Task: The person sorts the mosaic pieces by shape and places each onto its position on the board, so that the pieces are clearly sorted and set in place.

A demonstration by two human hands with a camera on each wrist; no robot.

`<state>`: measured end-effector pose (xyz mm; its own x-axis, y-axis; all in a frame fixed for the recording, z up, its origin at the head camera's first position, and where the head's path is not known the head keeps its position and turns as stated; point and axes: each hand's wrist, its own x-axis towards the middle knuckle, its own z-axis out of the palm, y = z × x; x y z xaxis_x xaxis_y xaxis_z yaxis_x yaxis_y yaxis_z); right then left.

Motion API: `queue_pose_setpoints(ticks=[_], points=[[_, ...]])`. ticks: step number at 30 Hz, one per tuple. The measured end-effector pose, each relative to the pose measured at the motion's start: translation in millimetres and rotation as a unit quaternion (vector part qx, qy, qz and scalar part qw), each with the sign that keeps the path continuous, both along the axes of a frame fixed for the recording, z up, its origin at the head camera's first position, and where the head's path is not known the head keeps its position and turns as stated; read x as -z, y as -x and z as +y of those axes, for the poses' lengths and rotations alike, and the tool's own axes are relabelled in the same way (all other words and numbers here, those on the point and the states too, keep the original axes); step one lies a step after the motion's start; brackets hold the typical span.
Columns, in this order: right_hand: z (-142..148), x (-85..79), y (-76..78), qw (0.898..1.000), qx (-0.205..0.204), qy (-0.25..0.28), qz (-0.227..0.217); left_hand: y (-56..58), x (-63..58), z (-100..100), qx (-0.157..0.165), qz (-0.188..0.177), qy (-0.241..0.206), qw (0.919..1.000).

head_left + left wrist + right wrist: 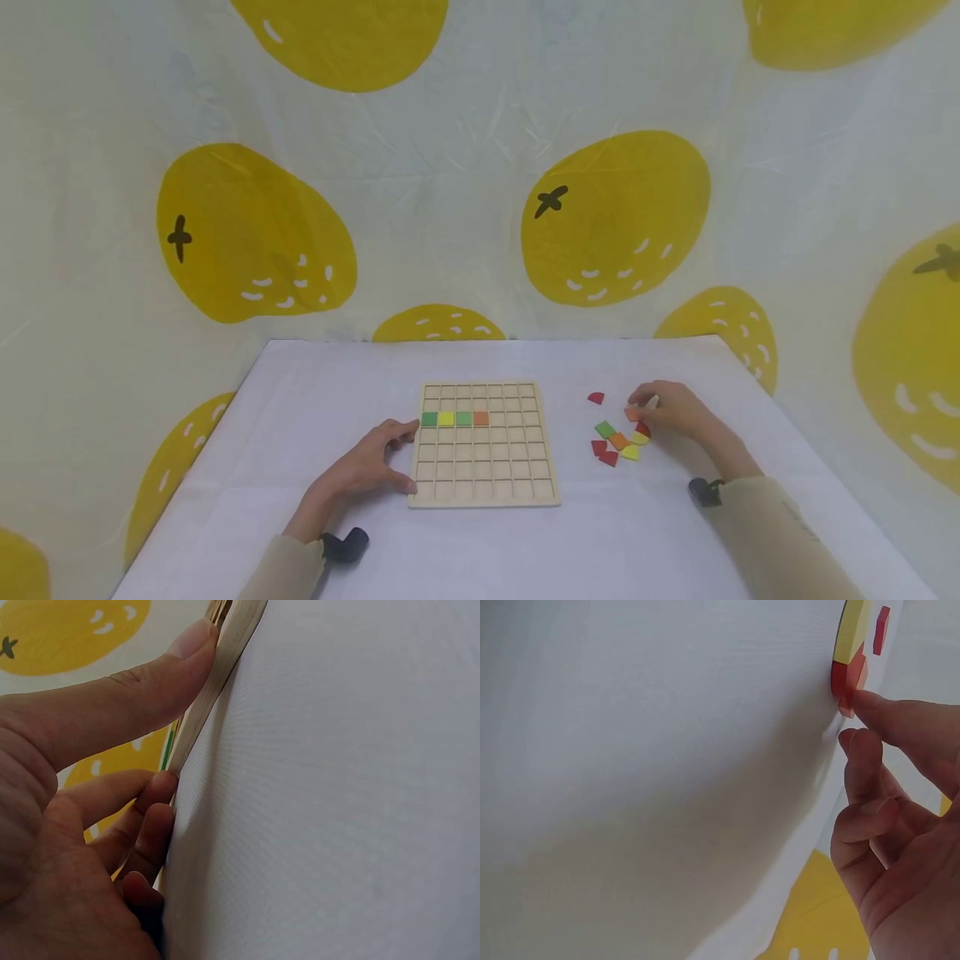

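A: Listing first what, and lying where?

B: Listing one board [483, 471]: lying flat on the bench [480, 550], carrying four tiles [463, 418] side by side in one row, starting from the left edge. Listing also loose tiles [618, 442]: lying right of the board, mostly bunching together, excepting a lone red tile [596, 398].

A: Entering the left hand [367, 462] how?

B: Entering as spread: touching the board's left side with thumb and index well apart, probably steadying, not clamping.

A: And entering the right hand [671, 406]?

B: Entering as slightly parted at the tips: touching an orange tile [632, 413] with the thumb, leaving a narrow gap to the index, showing no firm pinch.

A: Doing the present step well: meaning what?

B: Meaning, judging from here, setting the index against the opposite edge, pinching lightly, and lifting straight up rather than sliding, so sparing the nearby red tile [841, 681] and yellow tile [849, 634]. Meaning also pressing gently on the left, just enough for holding the board square without pushing it askew.
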<state>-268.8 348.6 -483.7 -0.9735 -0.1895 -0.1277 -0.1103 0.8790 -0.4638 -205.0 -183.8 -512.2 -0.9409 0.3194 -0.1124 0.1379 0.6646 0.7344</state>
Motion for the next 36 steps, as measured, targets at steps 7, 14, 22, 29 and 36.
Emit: queue_pose_setpoints(ticks=[7,14,22,29,36], points=[[-2.3,-2.7,-1.8,0.999,0.004,0.023,-0.028,-0.1,-1.2,-1.1,0.002,0.002,0.000,1.0000],[-4.9,-2.3,-3.7,1.000,0.009,0.015,-0.025,-0.2,-0.9,-1.3,0.001,0.004,0.001,1.0000],[-5.4,-0.5,-1.9,0.999,0.023,0.012,-0.034,0.2,1.1,-1.7,0.000,0.003,0.002,1.0000],[-5.3,0.7,-2.3,0.999,0.018,0.002,-0.036,2.4,4.0,-4.3,0.017,0.008,-0.002,0.9998],[-3.8,1.4,-1.2,0.999,0.015,0.000,-0.032,2.3,2.3,-4.2,0.020,0.009,-0.004,0.9998]])
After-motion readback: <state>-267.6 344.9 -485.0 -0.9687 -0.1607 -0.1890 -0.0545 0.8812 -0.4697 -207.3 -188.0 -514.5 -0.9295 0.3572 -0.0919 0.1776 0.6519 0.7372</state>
